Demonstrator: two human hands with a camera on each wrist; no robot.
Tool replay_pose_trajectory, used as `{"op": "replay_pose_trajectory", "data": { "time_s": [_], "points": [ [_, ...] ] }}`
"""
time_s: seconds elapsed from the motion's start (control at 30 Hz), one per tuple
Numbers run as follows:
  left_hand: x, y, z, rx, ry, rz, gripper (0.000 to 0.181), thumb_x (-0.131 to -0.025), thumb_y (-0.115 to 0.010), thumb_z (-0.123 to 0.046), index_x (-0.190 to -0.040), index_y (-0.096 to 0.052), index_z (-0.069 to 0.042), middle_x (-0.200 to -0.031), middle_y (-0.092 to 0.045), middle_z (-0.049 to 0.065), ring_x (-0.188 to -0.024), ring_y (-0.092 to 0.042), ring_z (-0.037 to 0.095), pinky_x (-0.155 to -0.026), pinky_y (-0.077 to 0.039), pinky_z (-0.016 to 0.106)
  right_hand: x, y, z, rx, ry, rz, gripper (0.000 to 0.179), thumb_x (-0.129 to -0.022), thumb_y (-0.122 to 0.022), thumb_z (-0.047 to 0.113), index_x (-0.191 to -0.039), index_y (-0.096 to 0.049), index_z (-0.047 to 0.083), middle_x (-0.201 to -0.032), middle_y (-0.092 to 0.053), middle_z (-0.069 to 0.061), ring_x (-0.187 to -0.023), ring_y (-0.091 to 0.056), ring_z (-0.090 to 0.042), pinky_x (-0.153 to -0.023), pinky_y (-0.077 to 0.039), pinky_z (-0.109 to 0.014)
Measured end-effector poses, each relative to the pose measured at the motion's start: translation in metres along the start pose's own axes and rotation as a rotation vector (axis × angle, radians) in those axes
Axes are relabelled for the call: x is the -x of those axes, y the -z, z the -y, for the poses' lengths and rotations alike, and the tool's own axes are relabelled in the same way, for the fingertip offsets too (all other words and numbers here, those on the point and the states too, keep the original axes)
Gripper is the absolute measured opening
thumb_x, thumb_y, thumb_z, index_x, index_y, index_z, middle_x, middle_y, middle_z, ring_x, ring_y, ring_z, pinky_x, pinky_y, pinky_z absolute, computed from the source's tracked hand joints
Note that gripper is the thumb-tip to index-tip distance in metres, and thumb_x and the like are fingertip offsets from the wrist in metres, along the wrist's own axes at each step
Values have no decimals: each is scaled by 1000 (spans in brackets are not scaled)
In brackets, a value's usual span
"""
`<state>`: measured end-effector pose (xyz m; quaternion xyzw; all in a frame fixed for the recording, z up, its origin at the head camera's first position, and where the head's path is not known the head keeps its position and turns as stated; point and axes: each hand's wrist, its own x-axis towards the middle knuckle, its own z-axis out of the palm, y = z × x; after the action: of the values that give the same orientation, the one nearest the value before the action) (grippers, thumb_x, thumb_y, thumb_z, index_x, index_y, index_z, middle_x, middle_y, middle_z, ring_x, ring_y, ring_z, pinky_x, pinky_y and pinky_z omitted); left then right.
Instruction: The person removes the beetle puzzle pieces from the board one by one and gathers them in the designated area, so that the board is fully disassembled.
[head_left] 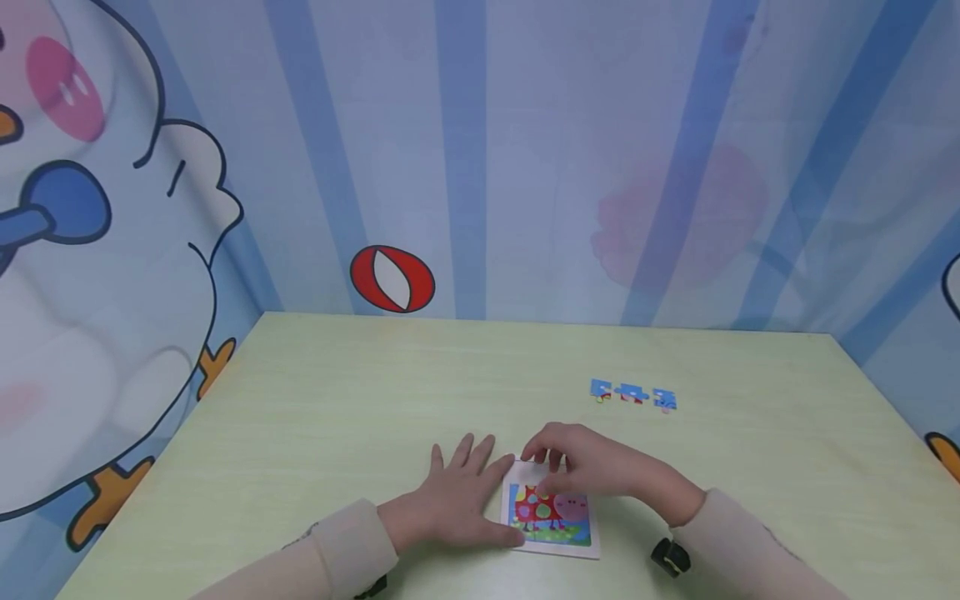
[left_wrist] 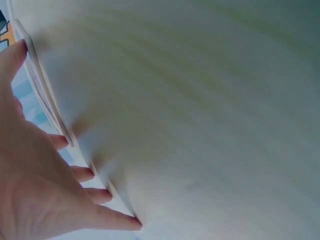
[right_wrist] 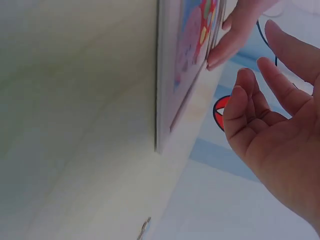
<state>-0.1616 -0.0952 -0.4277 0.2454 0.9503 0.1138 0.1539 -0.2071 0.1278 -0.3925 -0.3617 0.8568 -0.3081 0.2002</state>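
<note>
A small white-framed jigsaw board [head_left: 558, 551] with a red spotted ladybug picture lies flat near the front of the table. Spread wide, my left hand [head_left: 453, 504] has its thumb at the lower left of the frame and its index fingertip at the top left corner; its other fingertips reach onto the table beyond. My right hand [head_left: 592, 460] hovers over the board's upper part, fingers loosely bent and apart from the thumb. Between them the right wrist view shows nothing held. The right hand covers the board's upper right in the head view.
Three loose blue jigsaw pieces [head_left: 632, 392] lie in a row farther back on the right of the pale wooden table [head_left: 360, 383]. Behind the table hangs a blue striped cloth [head_left: 525, 167] printed with cartoon figures and a red ball. A black band [head_left: 671, 557] shows by the right sleeve.
</note>
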Motion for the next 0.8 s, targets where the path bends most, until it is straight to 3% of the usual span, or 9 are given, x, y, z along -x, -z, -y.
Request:
{"op": "replay_pose_trajectory", "data": {
  "time_s": [0.37,0.8],
  "points": [
    [-1,0,2,0,-4,8,96,-79,-50,-77,-153,-28,-21,-160,-16,15,-145,-11,43,-102,-10,76,-8,-16,4,-20,-24,42,32,-82,-77,14,-111,-65,9,-94,-59,3,-76,-52,-9,-70,-47,-23],
    [-2,-1,1,-14,-7,9,96,-79,-49,-78,-153,-28,-20,-160,-17,14,-145,-12,43,-102,-10,76,-11,-25,7,-1,-66,62,32,-78,-81,13,-106,-66,8,-87,-55,3,-71,-51,-8,-66,-45,-21]
  ]
}}
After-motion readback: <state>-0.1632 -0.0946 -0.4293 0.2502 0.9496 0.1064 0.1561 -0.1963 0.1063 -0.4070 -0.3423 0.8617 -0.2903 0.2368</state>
